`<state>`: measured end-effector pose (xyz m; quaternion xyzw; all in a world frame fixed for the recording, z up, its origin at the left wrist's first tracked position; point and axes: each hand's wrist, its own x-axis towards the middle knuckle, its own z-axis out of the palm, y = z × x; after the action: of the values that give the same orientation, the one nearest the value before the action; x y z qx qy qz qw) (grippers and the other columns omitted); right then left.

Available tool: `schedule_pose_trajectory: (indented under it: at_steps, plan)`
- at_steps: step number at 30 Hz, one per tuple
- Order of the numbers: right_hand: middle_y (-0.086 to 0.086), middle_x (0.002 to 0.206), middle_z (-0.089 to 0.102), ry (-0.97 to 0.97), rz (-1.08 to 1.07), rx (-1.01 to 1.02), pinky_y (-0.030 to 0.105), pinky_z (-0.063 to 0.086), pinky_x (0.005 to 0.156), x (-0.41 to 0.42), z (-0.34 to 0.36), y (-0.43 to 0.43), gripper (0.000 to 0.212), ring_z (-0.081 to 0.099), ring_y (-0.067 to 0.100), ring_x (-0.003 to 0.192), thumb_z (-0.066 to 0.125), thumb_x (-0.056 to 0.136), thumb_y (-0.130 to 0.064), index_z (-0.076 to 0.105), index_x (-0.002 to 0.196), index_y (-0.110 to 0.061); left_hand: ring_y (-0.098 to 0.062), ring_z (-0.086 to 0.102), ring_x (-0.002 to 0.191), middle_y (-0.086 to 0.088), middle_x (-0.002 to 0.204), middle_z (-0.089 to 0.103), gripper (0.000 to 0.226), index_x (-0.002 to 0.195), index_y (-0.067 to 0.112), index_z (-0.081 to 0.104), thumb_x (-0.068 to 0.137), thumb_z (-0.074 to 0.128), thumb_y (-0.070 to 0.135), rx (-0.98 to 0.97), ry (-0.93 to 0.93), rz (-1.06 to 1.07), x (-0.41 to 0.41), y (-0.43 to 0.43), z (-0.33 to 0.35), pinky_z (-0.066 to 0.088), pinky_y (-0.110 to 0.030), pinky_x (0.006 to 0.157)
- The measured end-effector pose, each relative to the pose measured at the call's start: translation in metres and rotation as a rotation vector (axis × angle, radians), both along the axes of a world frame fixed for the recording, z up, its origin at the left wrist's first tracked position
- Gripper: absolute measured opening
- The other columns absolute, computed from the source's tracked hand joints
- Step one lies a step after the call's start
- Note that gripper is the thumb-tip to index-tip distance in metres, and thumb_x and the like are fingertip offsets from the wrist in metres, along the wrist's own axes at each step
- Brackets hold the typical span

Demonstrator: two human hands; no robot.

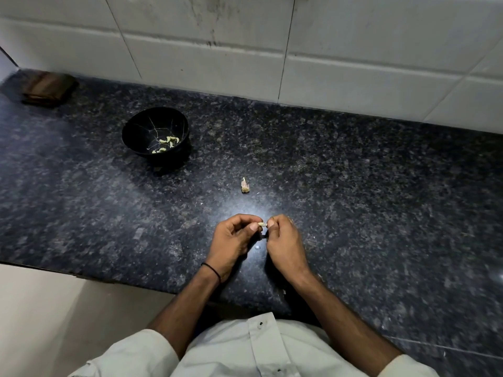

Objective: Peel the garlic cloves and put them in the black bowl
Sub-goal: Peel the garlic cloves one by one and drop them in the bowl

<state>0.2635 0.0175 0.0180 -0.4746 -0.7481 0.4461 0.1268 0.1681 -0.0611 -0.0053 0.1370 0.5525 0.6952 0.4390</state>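
Note:
A small pale garlic clove (262, 224) is pinched between the fingertips of both hands, just above the dark granite counter (353, 186). My left hand (231, 240) holds its left end with curled fingers, and my right hand (283, 243) pinches its right end. The black bowl (141, 131) stands at the back left of the counter, well away from the hands, with several peeled cloves (166, 144) inside. A garlic remnant with papery skin (245, 185) lies on the counter between the bowl and my hands.
A brown wooden object (49, 88) sits at the far left corner by the white tiled wall (272, 50). The counter's front edge (81, 273) runs on the left near my left forearm. A tiny skin scrap (256, 247) lies under the hands.

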Motion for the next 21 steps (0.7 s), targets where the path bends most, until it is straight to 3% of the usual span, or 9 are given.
schedule_pose_trajectory:
  at_steps: [4,7,10,16,21]
  plan:
    - [0.005,0.093,0.06,-0.013,-0.035,-0.026,0.03,0.033,0.069,0.0,0.003,0.002,0.021,0.053,0.019,0.083,0.044,0.103,-0.019,0.053,0.085,-0.014,-0.023,0.057,0.067,-0.013,0.08,0.069,0.01,0.095,0.007,0.073,0.094,0.063,0.005,-0.043,0.027,-0.004,-0.002,-0.001,-0.001,0.042,-0.024,0.056]
    - [0.002,0.078,0.055,-0.049,-0.03,0.011,0.033,0.03,0.064,0.002,0.007,0.005,0.031,0.046,0.017,0.071,0.044,0.1,-0.02,0.045,0.069,-0.017,-0.012,0.038,0.046,-0.014,0.076,0.067,0.01,0.097,0.004,0.071,0.095,0.062,0.009,-0.086,0.043,-0.001,-0.004,-0.001,-0.002,0.027,-0.015,0.042]
    - [-0.002,0.069,0.048,-0.062,0.014,0.061,0.033,0.028,0.057,0.003,0.007,0.006,0.039,0.044,0.016,0.066,0.045,0.1,-0.022,0.04,0.062,-0.02,-0.006,0.029,0.04,-0.017,0.076,0.063,0.012,0.098,-0.001,0.068,0.096,0.06,0.008,-0.087,0.016,0.024,-0.004,0.0,0.0,0.023,-0.013,0.038]
    - [-0.004,0.082,0.049,-0.057,0.096,0.143,0.027,0.027,0.065,0.004,-0.004,0.009,0.037,0.048,0.01,0.07,0.048,0.104,-0.033,0.047,0.069,-0.023,-0.006,0.03,0.041,-0.014,0.074,0.062,0.011,0.091,0.003,0.068,0.095,0.061,0.009,-0.088,-0.014,0.103,-0.002,0.001,0.003,0.021,-0.014,0.038]
    - [-0.002,0.096,0.049,0.046,0.135,0.156,0.012,0.037,0.072,0.009,-0.006,0.011,0.016,0.052,0.001,0.081,0.054,0.101,-0.016,0.057,0.085,-0.016,-0.005,0.035,0.042,-0.007,0.069,0.063,0.008,0.096,0.002,0.068,0.095,0.06,0.004,-0.098,-0.008,0.197,-0.004,-0.003,0.01,0.024,-0.015,0.038]
